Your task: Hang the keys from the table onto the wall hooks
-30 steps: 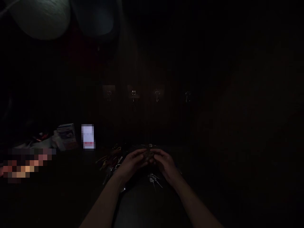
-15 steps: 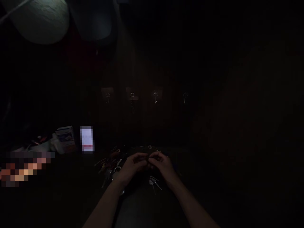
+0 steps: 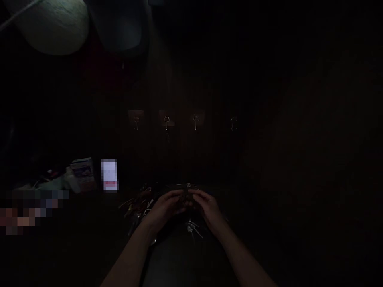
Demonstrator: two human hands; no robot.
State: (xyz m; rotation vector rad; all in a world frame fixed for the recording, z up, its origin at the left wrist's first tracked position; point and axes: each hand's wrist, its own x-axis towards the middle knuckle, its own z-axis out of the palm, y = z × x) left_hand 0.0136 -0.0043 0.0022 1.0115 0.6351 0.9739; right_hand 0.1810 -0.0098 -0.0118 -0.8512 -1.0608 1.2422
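The scene is very dark. My left hand [image 3: 166,208] and my right hand [image 3: 208,207] meet at the centre over a dark surface, fingers curled together around a small object I cannot make out. A bunch of metal keys [image 3: 191,228] hangs or lies just below the hands. A loose pile of keys and tags [image 3: 139,205] lies to the left of my left hand.
A row of metal wall hooks [image 3: 166,121] is mounted on the dark wall behind. A small box [image 3: 82,172] and a bright blurred rectangle [image 3: 109,174] stand at the left. A pale round lampshade [image 3: 50,24] hangs at top left.
Both hands stay together at the centre, shifting only slightly up and down. The fingers work at the small object between them.
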